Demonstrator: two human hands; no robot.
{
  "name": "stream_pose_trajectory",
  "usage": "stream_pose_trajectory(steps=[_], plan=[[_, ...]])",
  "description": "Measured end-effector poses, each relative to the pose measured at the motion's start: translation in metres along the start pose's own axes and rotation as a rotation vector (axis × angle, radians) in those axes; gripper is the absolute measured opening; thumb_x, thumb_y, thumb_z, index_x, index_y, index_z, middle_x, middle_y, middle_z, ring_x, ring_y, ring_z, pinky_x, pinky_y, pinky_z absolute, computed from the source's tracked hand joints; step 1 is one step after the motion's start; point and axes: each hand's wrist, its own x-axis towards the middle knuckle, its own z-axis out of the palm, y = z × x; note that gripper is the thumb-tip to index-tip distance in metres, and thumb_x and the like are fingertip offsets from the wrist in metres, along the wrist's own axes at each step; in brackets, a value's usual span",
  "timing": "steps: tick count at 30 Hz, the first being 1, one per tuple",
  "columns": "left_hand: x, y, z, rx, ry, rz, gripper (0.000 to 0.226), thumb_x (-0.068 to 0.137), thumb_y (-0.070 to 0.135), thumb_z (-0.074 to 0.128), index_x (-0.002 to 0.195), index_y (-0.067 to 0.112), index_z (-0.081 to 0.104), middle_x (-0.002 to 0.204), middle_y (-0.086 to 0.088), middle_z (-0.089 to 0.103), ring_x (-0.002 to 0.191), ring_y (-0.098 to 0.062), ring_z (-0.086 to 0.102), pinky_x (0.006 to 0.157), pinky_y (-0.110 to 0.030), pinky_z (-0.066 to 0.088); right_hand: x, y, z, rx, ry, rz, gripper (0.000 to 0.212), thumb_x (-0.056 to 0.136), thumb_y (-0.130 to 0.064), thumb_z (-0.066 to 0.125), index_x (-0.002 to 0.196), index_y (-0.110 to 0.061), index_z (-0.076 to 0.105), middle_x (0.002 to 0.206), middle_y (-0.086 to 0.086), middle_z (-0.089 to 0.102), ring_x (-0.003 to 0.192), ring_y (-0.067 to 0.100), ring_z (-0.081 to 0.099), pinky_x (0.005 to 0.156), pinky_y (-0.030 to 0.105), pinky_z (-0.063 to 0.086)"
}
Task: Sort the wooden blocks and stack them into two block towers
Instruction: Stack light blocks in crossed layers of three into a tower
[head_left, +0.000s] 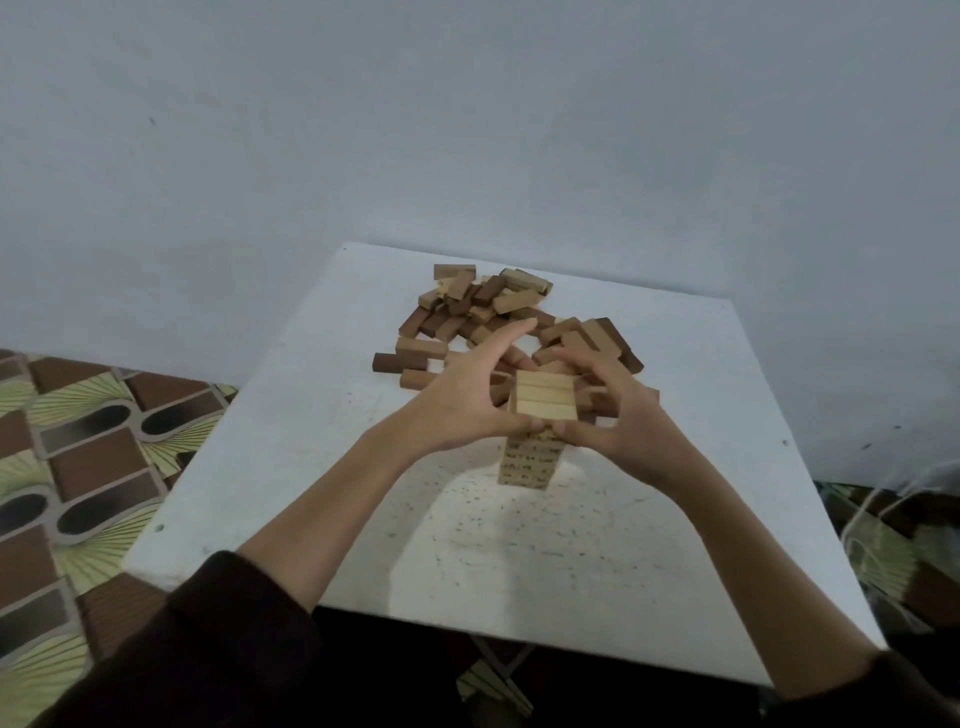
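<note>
A tower of light wooden blocks stands in the middle of the white table. Its top layer shows three light blocks side by side. My left hand cups the tower's upper part from the left, thumb at the front and fingers reaching behind it. My right hand holds the same part from the right, thumb at the front and fingers curled round the far side. Behind the tower lies a loose pile of light and dark brown blocks.
A plain pale wall rises right behind the table. A patterned brown and green floor covering lies to the left. White cables hang past the table's right edge. My dark sleeves fill the bottom corners.
</note>
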Motion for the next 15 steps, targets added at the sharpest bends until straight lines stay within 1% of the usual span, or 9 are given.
stream_pose_trajectory(steps=[2, 6, 7, 12, 15], plan=[[0.000, 0.001, 0.002, 0.016, -0.006, -0.006, 0.094, 0.071, 0.017, 0.082, 0.147, 0.024, 0.027, 0.115, 0.007, 0.056, 0.110, -0.002, 0.053, 0.096, -0.014, 0.043, -0.001, 0.004, 0.000, -0.021, -0.001, -0.004, 0.064, 0.078, -0.008, 0.073, 0.132, -0.029, 0.046, 0.123, -0.004, 0.052, 0.114, 0.009, 0.053, 0.098, 0.032, 0.048], [0.001, 0.000, 0.004, 0.011, -0.022, -0.023, 0.095, 0.072, 0.014, 0.081, 0.148, 0.023, 0.026, 0.112, 0.009, 0.055, 0.108, 0.000, 0.053, 0.092, -0.009, 0.043, -0.001, 0.010, 0.001, -0.008, -0.008, -0.010, 0.064, 0.079, -0.007, 0.072, 0.133, -0.028, 0.045, 0.125, -0.006, 0.050, 0.118, 0.011, 0.050, 0.102, 0.034, 0.044], [0.001, 0.000, 0.004, 0.012, -0.028, -0.022, 0.095, 0.072, 0.014, 0.081, 0.148, 0.023, 0.025, 0.112, 0.009, 0.055, 0.108, -0.001, 0.054, 0.093, -0.010, 0.043, -0.001, 0.011, 0.002, -0.004, -0.009, -0.013, 0.064, 0.079, -0.007, 0.072, 0.133, -0.027, 0.045, 0.125, -0.005, 0.050, 0.118, 0.012, 0.050, 0.102, 0.034, 0.044], [-0.001, -0.003, 0.005, 0.027, -0.042, -0.025, 0.094, 0.073, 0.017, 0.081, 0.148, 0.023, 0.024, 0.117, 0.005, 0.054, 0.112, -0.005, 0.053, 0.100, -0.024, 0.044, 0.000, 0.015, 0.005, -0.023, -0.030, -0.010, 0.064, 0.080, -0.007, 0.071, 0.136, -0.021, 0.043, 0.125, -0.005, 0.049, 0.118, 0.011, 0.048, 0.103, 0.030, 0.042], [-0.002, -0.005, 0.006, 0.029, -0.050, -0.033, 0.096, 0.072, 0.019, 0.081, 0.148, 0.024, 0.023, 0.120, 0.007, 0.052, 0.116, -0.003, 0.050, 0.103, -0.026, 0.041, 0.000, 0.018, 0.005, -0.019, -0.037, 0.003, 0.067, 0.079, -0.008, 0.072, 0.137, -0.022, 0.041, 0.127, -0.004, 0.048, 0.118, 0.009, 0.049, 0.102, 0.028, 0.043]])
